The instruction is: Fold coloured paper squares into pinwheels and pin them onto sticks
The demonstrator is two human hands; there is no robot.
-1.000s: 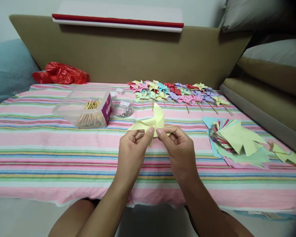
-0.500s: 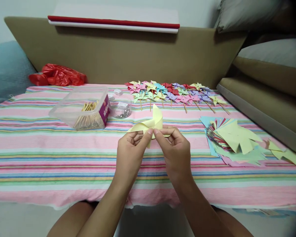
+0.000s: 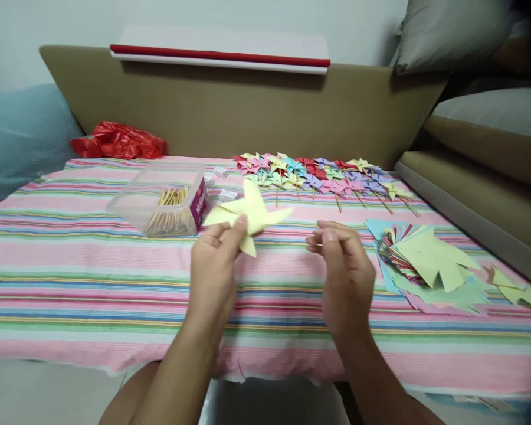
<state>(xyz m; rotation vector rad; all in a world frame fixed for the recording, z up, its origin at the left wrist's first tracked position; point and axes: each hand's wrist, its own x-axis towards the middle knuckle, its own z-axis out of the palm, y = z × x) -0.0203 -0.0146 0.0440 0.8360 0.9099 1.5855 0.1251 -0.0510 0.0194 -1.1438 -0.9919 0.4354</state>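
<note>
My left hand pinches a pale yellow paper pinwheel at its middle and holds it above the striped cloth. My right hand hovers to the right of it, apart from the paper, fingers loosely curled with nothing visible in them. A clear plastic tub of wooden sticks stands just left of the pinwheel. A row of finished coloured pinwheels on sticks lies further back.
A fanned stack of cut coloured paper squares lies at the right, with loose yellow pieces beyond. A red plastic bag sits at the back left by the tan headboard. Small white boxes lie behind the tub.
My right hand let go of the yellow pinwheel and moved off to the right. My left hand carried the pinwheel left and slightly up, toward the tub.
</note>
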